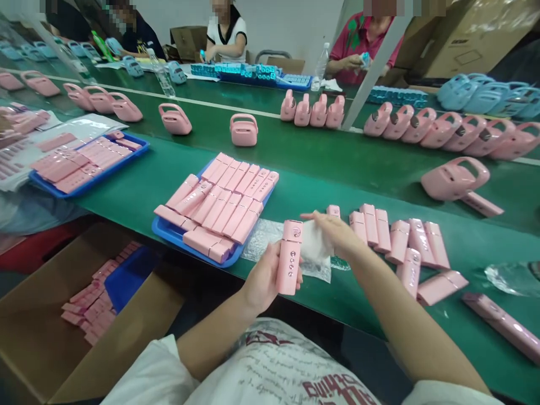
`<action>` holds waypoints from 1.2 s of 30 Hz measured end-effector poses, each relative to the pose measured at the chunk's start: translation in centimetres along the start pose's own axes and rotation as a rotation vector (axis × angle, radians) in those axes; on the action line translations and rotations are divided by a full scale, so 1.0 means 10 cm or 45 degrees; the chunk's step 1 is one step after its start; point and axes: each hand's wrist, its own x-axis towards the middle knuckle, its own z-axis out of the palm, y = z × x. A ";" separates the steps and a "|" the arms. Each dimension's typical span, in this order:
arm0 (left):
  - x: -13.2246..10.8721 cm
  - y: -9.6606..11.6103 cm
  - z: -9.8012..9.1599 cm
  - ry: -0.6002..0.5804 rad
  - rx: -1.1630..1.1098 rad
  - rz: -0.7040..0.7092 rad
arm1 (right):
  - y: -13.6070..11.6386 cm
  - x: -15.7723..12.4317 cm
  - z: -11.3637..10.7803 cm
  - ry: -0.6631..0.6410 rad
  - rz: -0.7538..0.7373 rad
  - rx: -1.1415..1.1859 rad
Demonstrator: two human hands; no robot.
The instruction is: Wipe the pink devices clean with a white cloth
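Observation:
A pink rectangular device [288,264] with a row of small round buttons stands nearly upright in my left hand [265,275], whose fingers wrap round it. Just right of the device, my right hand [335,229] is held over a white cloth [315,242], its index finger stretched to the left; the cloth lies against the palm and fingers. Bubble wrap [264,239] lies on the green table under both hands. Left of my hands, a blue tray [158,228] carries rows of similar pink devices [217,202]. More loose pink devices [396,239] lie to the right.
A cardboard box [29,332] with pink pieces sits low at left. Another blue tray [71,188] is at far left. Pink handled units [243,130] stand along the green bench. A clear bottle [514,278] lies at right. Several people work across the bench.

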 end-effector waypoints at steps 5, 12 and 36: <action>0.19 -0.17 0.02 0.012 0.047 -0.110 | -0.02 -0.31 -0.08 0.319 -0.371 -0.023; 0.50 -0.20 -0.05 0.130 0.054 -0.125 | 0.42 -0.36 0.22 -0.145 -1.395 -0.745; 0.66 -0.20 -0.16 -0.057 -0.178 -0.280 | 0.43 -0.12 -0.18 0.440 -0.129 0.870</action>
